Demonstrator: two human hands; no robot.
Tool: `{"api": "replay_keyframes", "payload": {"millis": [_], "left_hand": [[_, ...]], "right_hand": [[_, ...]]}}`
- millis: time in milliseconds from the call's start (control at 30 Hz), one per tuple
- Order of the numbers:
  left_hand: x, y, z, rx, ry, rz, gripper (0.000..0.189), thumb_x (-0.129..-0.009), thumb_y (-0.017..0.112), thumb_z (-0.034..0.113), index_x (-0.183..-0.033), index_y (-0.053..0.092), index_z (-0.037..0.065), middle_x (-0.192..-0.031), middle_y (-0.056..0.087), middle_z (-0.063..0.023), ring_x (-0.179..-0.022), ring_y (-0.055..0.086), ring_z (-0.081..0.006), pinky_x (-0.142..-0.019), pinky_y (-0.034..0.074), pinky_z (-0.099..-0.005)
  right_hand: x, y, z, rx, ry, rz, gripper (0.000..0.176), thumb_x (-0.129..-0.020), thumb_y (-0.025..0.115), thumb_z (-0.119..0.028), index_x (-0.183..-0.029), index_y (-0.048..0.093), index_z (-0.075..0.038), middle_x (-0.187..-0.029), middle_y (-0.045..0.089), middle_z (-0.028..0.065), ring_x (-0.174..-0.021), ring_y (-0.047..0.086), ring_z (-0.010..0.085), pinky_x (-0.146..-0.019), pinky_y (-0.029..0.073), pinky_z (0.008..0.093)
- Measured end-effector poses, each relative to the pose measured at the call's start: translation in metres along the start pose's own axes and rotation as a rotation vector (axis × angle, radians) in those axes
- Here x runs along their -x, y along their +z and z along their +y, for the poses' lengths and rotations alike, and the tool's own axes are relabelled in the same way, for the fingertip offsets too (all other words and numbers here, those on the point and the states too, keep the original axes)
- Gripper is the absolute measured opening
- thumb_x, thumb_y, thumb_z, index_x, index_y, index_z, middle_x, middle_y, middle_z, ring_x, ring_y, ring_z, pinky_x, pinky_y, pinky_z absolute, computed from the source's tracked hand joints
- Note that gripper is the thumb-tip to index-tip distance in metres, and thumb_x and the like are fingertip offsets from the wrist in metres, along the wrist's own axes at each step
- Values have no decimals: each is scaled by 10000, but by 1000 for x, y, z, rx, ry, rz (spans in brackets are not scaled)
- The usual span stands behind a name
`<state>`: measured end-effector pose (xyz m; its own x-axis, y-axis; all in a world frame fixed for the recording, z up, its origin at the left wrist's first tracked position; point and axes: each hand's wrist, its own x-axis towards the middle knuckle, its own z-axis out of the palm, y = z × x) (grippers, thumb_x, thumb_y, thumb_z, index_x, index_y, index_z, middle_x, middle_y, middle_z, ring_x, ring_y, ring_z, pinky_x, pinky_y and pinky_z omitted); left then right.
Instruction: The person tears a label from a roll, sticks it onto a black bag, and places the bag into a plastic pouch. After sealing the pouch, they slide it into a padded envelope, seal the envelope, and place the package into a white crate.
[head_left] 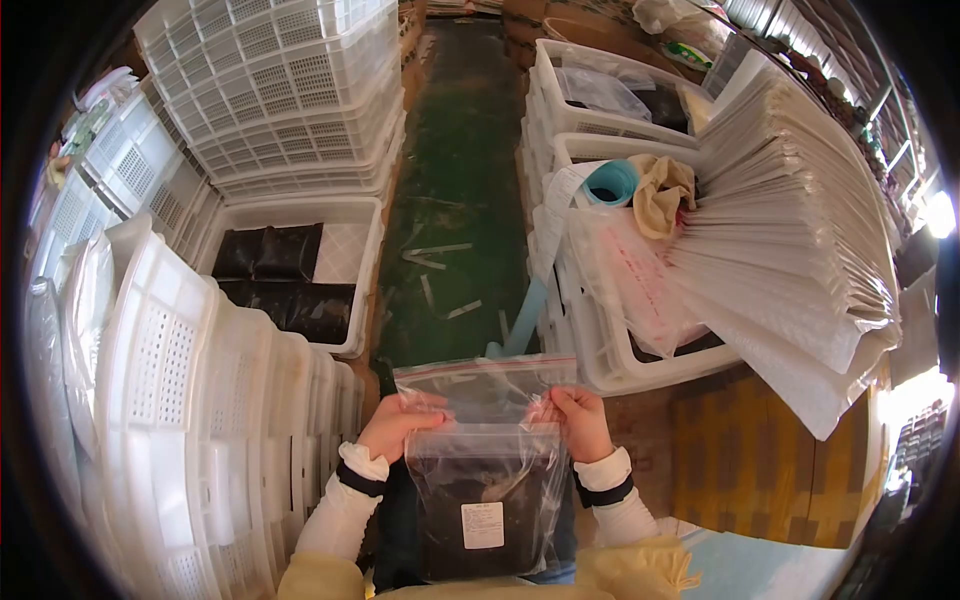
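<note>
A clear zip bag (487, 405) with a red line along its top edge is held upright in front of my body. Inside it sits a dark, flat pack (450, 515) that bears a white printed label (483, 526). My left hand (393, 425) pinches the bag's left side below the top edge. On the right side, my right hand (583, 420) grips the bag between thumb and fingers. Both hands are at about the same height, above the dark pack.
Stacked white crates (270, 90) rise at the left; one crate (350, 215) holds dark packs (290, 310). At the right, crates (630, 378) bear a blue tape roll (610, 183), a beige cloth loop (662, 195) and a fanned stack of white bags (770, 230). A taped carton (770, 450) stands below.
</note>
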<state>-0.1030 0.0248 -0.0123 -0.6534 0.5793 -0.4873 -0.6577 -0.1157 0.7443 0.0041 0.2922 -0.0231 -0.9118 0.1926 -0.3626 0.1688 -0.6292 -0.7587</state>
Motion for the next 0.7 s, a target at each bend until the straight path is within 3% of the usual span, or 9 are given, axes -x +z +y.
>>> {"api": "replay_keyframes", "payload": {"millis": [167,367,600,700], "left_hand": [[-14,5,15,5,63,50,199,-853,615,54,-966,575,-105,-884,654,-218,-771,677,-258,-710,553,-307],[-7,1,42,-282,206,107,168,-878,600,103,-904,605,-63,-804,664,-167,-623,662,-236,-683,565,-329],[-12,1,37,-116,273,92,114,-861,609,55,-905,600,-50,-876,657,-156,-789,670,-246,-711,561,-348],[-9,-4,38,-62,271,150,85,-851,609,30,-898,589,-37,-872,655,-153,-789,670,-250,-724,560,-353]], "right_hand": [[3,15,-22,95,26,0,146,-903,544,-58,-987,576,57,-900,652,172,-817,661,267,-737,554,377],[8,11,-25,207,-17,35,138,-897,542,-42,-984,592,52,-898,656,170,-813,664,266,-744,547,380],[9,5,-17,96,-54,62,145,-909,551,-86,-971,598,36,-893,658,155,-829,663,263,-759,538,372],[10,6,-15,98,-83,53,148,-912,548,-96,-976,598,29,-903,659,153,-831,664,263,-754,539,368]]}}
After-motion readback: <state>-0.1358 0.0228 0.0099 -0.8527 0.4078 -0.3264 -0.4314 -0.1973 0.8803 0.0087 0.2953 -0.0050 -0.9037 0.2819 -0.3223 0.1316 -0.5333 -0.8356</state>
